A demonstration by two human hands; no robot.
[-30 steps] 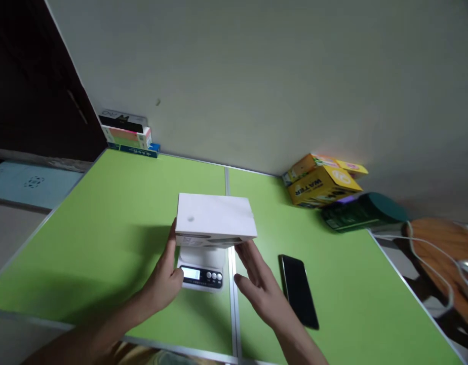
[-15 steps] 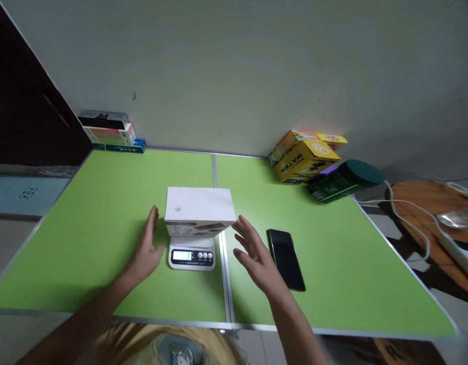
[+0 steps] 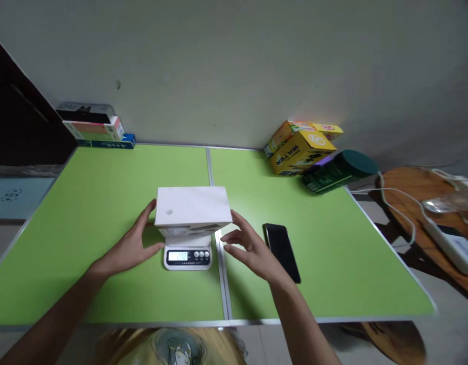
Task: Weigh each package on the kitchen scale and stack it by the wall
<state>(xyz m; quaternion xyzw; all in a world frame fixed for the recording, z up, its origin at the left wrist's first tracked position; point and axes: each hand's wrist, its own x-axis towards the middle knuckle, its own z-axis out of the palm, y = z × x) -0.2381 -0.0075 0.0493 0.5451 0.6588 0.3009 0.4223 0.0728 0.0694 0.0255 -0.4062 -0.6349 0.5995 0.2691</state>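
A white box (image 3: pixel 192 205) lies across a small white kitchen scale (image 3: pixel 187 258), covering most of its platform and overhanging it. The scale's display is lit with digits that look like 272. At the box's left end, my left hand (image 3: pixel 129 246) is open, its fingertips beside the edge and its thumb close to the scale. My right hand (image 3: pixel 252 248) is at the right end with fingers spread, the upper fingertips at the box's corner. Whether the fingertips of either hand touch the box is hard to tell. A black smartphone (image 3: pixel 283 253) lies right of my right hand.
Stacked small boxes (image 3: pixel 97 124) stand at the back left of the green table (image 3: pixel 116 187). Yellow boxes (image 3: pixel 302 149) and a tilted dark green canister (image 3: pixel 338 172) are at the back right. A wooden stool (image 3: pixel 404 187) bears cables and a white power strip (image 3: pixel 454 248).
Both hands have moved in closer to the ends of the box. The scale's reading has gone from 0 to several digits, and its display is brighter. The view has shifted slightly.
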